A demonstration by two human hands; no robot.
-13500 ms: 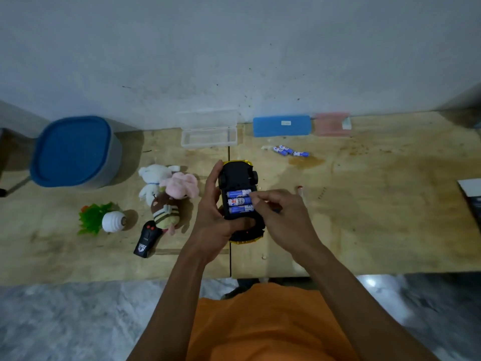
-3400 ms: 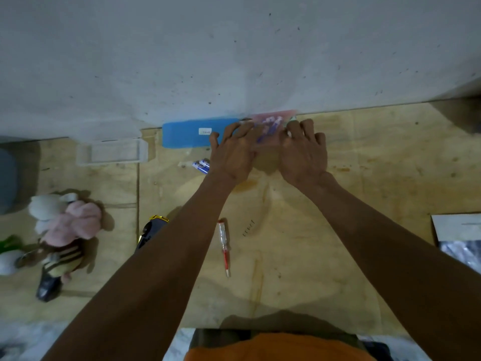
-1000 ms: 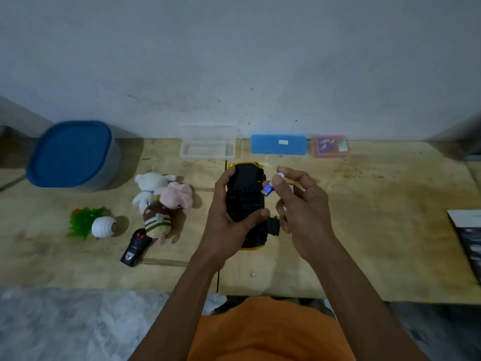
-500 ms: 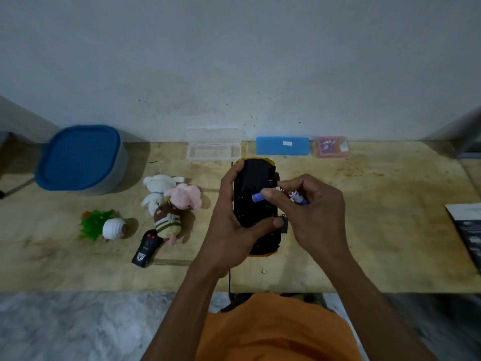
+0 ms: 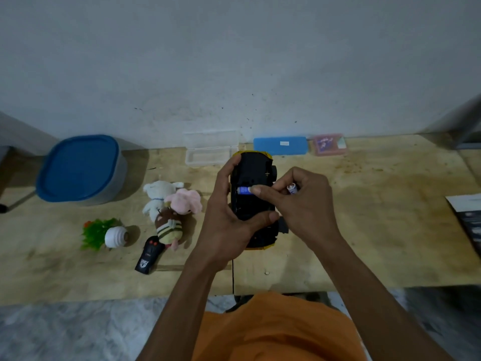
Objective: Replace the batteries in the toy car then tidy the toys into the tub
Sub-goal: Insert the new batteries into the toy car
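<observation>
The toy car [image 5: 253, 175], black underside up with a yellow rim, is gripped by my left hand [image 5: 226, 225] from its left side. My right hand [image 5: 304, 207] presses a blue battery [image 5: 243, 190] into the car's open compartment with the fingertips. A second battery [image 5: 292, 188] sticks up between the fingers of that same hand. The grey tub with a blue lid [image 5: 78, 169] stands at the far left, lid on. Plush toys [image 5: 171, 207], a black remote [image 5: 149, 255] and a green plant toy in a white pot [image 5: 104, 234] lie left of the car.
Along the wall sit an open clear plastic case [image 5: 209, 149], a blue case [image 5: 279, 145] and a pink case [image 5: 329, 144]. A dark booklet [image 5: 468, 220] lies at the right edge. A small screw [image 5: 266, 272] rests near the wooden table's [image 5: 377, 243] front edge.
The old batteries were taken out and put in the pink case. Over the last second my right hand brought fresh batteries to the car and lowered one into the compartment.
</observation>
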